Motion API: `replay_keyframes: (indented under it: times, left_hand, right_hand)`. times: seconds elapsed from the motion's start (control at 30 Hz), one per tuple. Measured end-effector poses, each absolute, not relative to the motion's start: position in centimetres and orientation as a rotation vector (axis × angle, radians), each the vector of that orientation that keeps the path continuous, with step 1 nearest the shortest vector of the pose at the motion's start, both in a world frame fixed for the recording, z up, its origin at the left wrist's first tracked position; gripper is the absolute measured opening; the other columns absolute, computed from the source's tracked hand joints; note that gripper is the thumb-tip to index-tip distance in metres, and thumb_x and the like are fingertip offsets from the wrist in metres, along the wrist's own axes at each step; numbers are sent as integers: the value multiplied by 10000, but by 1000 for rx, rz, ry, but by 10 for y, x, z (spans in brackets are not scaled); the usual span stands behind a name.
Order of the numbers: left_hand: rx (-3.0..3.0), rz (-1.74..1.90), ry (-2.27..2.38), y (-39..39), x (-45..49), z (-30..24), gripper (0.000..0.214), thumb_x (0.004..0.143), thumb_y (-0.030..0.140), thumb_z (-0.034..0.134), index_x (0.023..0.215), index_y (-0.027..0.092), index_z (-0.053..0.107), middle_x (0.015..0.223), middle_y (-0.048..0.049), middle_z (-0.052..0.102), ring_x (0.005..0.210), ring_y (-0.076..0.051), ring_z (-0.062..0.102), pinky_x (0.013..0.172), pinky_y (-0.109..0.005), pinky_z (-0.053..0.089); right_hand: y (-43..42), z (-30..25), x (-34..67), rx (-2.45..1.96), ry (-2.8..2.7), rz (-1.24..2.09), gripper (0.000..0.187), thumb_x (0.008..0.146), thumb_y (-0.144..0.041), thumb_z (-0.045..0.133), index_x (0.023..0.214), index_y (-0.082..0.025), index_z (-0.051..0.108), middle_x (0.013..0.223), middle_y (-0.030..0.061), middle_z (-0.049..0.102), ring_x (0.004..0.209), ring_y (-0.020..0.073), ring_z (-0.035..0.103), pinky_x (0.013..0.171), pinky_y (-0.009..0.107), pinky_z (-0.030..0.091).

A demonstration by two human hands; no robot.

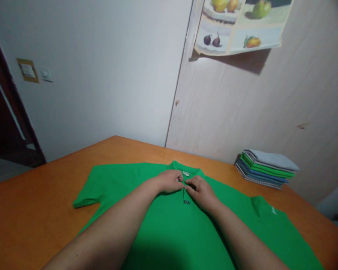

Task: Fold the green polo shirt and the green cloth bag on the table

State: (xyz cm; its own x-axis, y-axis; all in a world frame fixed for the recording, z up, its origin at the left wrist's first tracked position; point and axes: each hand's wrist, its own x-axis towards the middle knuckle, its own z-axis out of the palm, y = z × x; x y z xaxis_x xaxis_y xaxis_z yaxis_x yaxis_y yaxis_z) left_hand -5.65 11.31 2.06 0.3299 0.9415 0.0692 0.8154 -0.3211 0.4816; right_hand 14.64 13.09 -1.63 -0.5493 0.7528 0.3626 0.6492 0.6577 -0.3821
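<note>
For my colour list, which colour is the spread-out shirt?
The shirt is green; head view shows it.

a single head-worn camera is looking from above and behind the left hand and the right hand, facing forward and somewhat down. it is sitting near, with the forearms crossing its lower edge, and is taking in the tabletop to either side of the hands and the wall beyond them.

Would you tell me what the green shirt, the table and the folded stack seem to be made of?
Green shirt: matte, soft fabric, probably a cotton or blended knit, since it drapes in gentle creases. Table: smooth orange-brown top, perhaps varnished wood or laminate, given its even colour. Folded stack: cloth, judging by its layered folds.
</note>
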Motion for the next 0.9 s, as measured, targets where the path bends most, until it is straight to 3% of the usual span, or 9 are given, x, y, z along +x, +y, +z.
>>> replay_keyframes:
  times: [0.17, 0.47, 0.67, 0.9]
  left_hand:
    - [2226, 460, 1533, 113, -57, 22, 271, 741, 457, 663, 880, 226, 632, 776, 25, 643, 718, -170, 572, 536, -246, 332]
    - [2233, 463, 1526, 113, -59, 23, 148, 749, 252, 610, 889, 224, 649, 804, 21, 671, 748, -167, 598, 554, -235, 355]
    - [2287, 494, 1500, 112, -56, 24, 193, 766, 256, 599, 944, 247, 673, 852, 20, 697, 782, -184, 621, 588, -240, 394]
    - [2416, 475, 1417, 113, -53, 23, 154, 827, 282, 569, 850, 239, 715, 891, 1, 716, 831, -193, 619, 671, -255, 422]
  right_hand:
    - [133, -18, 146, -1110, -2366, 248, 281, 893, -427, 615, 1051, -233, 742, 922, 67, 650, 942, 234, 580, 826, 347, 454]
    - [125, -10, 147, -1131, -2403, 272, 441, 827, -519, 681, 1151, -219, 705, 975, 81, 627, 964, 250, 568, 843, 369, 452]
    - [121, -7, 147, -1095, -2426, 277, 551, 797, -592, 691, 1210, -226, 677, 1020, 87, 633, 1000, 262, 566, 865, 383, 442]
    - [120, 1, 147, -1069, -2431, 365, 473, 786, -558, 708, 1144, -248, 707, 981, 64, 642, 964, 244, 575, 820, 354, 442]
